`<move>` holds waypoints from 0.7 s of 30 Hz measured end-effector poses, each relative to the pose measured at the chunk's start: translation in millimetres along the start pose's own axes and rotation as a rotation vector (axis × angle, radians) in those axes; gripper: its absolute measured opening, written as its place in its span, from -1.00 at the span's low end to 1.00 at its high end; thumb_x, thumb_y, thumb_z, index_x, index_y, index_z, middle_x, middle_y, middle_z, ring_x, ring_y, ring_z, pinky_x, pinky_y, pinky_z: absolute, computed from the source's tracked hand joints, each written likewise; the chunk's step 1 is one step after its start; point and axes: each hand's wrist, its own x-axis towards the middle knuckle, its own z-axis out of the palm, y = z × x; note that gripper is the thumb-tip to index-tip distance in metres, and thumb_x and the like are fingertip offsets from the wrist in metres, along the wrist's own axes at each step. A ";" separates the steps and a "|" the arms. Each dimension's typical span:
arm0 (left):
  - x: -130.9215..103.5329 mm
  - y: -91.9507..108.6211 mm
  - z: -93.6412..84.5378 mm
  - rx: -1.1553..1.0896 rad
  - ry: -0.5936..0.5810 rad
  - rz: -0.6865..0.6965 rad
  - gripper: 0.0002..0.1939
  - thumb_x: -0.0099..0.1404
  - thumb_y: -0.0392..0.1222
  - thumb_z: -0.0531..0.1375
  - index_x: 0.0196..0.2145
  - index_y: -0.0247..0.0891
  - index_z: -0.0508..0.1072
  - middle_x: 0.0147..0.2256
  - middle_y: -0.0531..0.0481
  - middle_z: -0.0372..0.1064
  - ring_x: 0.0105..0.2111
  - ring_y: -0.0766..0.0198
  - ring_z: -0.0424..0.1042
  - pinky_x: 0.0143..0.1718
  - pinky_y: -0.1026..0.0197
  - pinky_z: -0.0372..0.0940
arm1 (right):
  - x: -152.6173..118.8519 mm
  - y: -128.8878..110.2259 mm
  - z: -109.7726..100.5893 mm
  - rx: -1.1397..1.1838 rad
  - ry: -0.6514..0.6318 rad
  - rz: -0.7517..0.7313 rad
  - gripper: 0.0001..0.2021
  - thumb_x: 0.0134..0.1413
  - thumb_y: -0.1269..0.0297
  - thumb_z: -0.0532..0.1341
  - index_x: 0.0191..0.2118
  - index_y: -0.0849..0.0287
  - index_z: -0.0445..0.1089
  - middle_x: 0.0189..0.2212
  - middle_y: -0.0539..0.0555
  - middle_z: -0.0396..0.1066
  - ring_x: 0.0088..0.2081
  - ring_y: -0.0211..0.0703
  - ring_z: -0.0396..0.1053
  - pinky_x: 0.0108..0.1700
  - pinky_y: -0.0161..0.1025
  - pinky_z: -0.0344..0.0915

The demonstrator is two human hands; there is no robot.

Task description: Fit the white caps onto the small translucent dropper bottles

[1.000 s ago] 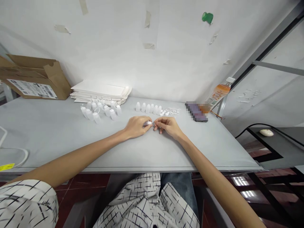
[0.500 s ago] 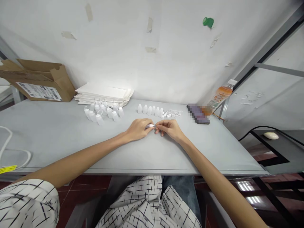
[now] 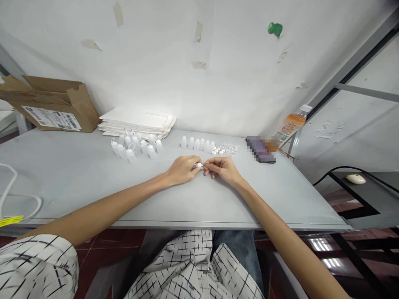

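A small white plastic dropper bottle (image 3: 198, 165) lies tilted sideways in my left hand (image 3: 184, 169), whose closed fingers hide most of it. At its tip, the pinched fingers of my right hand (image 3: 222, 169) meet it; what they hold is too small to make out. Just behind the hands stands a row of white bottles (image 3: 196, 144). Small white caps (image 3: 221, 152) and a heap of thin white pieces (image 3: 231, 148) lie to their right. On the left is a group of bottles (image 3: 131, 156) with tips fitted.
A stack of white cardboard sheets (image 3: 137, 120) and an open carton (image 3: 59, 106) stand at the back left. A phone (image 3: 260, 150) and an orange drink bottle (image 3: 288, 128) are at the right. A white cable (image 3: 38, 204) lies near the left edge.
My hands stay together around the small bottle with barely any movement. The whole view has shifted very slightly.
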 end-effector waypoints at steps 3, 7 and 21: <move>0.8 1.2 0.2 -0.014 0.003 0.004 -0.85 0.33 -0.19 0.14 -0.24 -0.28 0.48 -0.30 -0.03 0.54 -0.34 0.21 0.48 -0.33 0.22 0.21 | -0.6 -0.2 0.5 -0.014 -0.001 0.005 -0.73 -0.07 0.13 0.36 -0.38 0.29 0.52 -0.52 0.10 0.49 -0.51 -0.23 0.43 -0.54 -0.33 0.28; 0.6 2.7 -0.6 -0.052 0.013 0.009 -0.86 0.33 -0.21 0.15 -0.24 -0.29 0.49 -0.32 -0.03 0.54 -0.34 0.22 0.47 -0.33 0.23 0.22 | -1.9 -0.9 0.3 -0.018 0.003 0.011 -0.72 -0.08 0.13 0.37 -0.37 0.29 0.53 -0.50 0.11 0.51 -0.49 -0.20 0.45 -0.52 -0.32 0.28; -2.7 7.0 -3.5 -0.066 0.034 0.047 -0.86 0.33 -0.22 0.15 -0.27 -0.30 0.50 -0.32 -0.04 0.53 -0.35 0.22 0.47 -0.32 0.22 0.25 | -3.6 -5.5 -1.7 -0.043 -0.068 0.044 -0.70 -0.04 0.09 0.37 -0.36 0.28 0.49 -0.53 0.04 0.45 -0.55 -0.31 0.36 -0.46 -0.31 0.29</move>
